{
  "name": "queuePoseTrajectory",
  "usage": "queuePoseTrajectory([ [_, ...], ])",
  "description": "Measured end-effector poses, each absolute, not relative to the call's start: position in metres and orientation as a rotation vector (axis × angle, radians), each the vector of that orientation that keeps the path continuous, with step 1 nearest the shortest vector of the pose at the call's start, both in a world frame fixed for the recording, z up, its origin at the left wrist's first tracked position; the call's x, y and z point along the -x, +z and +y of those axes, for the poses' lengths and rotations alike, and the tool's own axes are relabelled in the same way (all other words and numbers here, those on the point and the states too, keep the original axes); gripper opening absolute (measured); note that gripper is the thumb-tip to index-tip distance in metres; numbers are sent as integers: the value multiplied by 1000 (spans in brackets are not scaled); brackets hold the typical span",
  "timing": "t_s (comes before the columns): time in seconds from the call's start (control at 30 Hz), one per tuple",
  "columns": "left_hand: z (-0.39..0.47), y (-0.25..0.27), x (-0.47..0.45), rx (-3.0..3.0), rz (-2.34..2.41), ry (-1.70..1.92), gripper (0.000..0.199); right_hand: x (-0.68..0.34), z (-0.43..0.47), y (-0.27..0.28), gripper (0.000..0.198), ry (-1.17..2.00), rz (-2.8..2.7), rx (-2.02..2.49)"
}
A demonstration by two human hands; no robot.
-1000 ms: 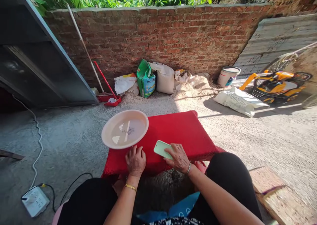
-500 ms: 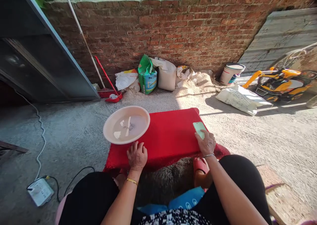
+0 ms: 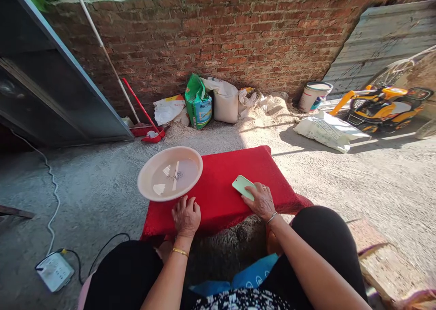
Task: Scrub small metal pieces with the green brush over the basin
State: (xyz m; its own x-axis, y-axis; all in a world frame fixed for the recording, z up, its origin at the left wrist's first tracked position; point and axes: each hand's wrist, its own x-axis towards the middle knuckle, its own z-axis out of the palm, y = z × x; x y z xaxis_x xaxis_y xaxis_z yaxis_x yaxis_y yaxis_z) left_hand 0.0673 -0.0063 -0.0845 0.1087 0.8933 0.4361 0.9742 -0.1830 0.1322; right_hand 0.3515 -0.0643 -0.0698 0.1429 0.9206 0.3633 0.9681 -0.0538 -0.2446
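Note:
My right hand (image 3: 261, 202) grips a pale green phone (image 3: 244, 186) by its near end, low over the red cloth (image 3: 225, 173) that covers a small table. The phone lies at a slant, its far end pointing left toward the basin. Resting on the cloth's near left part is my left hand (image 3: 186, 216), fingers a little bent and apart, with nothing in it. Just beyond those fingertips stands a pale pink basin (image 3: 145, 187) of water, partly over the table's left edge. Something small and dark (image 3: 179, 176) shows in the water; I cannot make out what.
Sacks (image 3: 226, 105) and a sand heap (image 3: 272, 112) lie along the brick wall (image 3: 238, 37). A red dustpan (image 3: 154, 137) stands at the left. To the right are a bucket (image 3: 315, 97) and a yellow toy excavator (image 3: 391, 107). A power strip (image 3: 55, 271) lies on the ground.
My right hand has moved left across the red cloth with the phone, which has turned to point more to the left. My left hand stays by the basin. The view has shifted slightly.

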Motion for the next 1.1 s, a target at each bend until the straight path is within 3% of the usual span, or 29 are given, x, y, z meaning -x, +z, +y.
queuePoseTrajectory([
  [0.13, -6, -85, -68, 2191, -1871, -644, 29, -393, -63, -63, 35, -130, -1314, 2408],
  [0.27, -6, -86, -67, 2186, -1870, -644, 29, -408, -65, -60, 37, -144, -1176, 2448],
  [0.53, -5, -87, -66, 2183, -1863, -645, 29, -325, -65, -67, 34, -21, -2062, 1696],
  [0.67, -4, -88, -67, 2174, -1868, -654, 30, -304, -67, -64, 34, 11, -2191, 1580],
  [0.8, -4, -88, -67, 2183, -1853, -649, 30, -323, -57, -66, 33, -65, -2037, 1785],
  [0.97, -5, -86, -67, 2192, -1855, -644, 29, -372, -47, -67, 34, -137, -1442, 2322],
  [1.1, -6, -85, -67, 2189, -1849, -652, 29, -389, -46, -67, 36, -173, -1262, 2423],
])
